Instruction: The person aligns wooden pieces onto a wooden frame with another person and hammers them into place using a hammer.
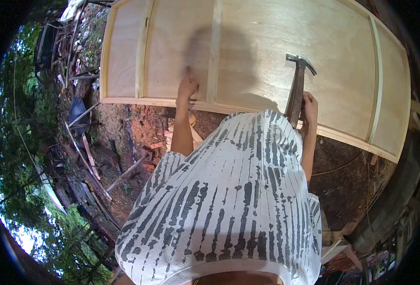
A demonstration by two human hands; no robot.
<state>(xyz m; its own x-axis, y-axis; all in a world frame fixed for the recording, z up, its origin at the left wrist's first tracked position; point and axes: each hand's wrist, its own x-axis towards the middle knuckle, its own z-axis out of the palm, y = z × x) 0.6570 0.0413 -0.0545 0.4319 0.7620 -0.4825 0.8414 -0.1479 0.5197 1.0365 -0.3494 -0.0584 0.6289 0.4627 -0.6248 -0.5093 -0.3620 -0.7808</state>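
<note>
A pale plywood panel with wooden battens and a raised frame edge lies in front of my body. My left hand is over its near left part, close to the frame edge and left of a batten. Its fingers are curled together, and anything between them is too small to make out. On the right, my right hand has its fingers bent at the near edge, close beside the handle of a claw hammer. The hammer's metal head points away from me. What the right fingers grip is hidden.
Wood offcuts lie on the brown ground below the panel's near edge. Thin poles and branches are at the left, with green foliage beyond them. A dark, long beam-like object runs along the right side.
</note>
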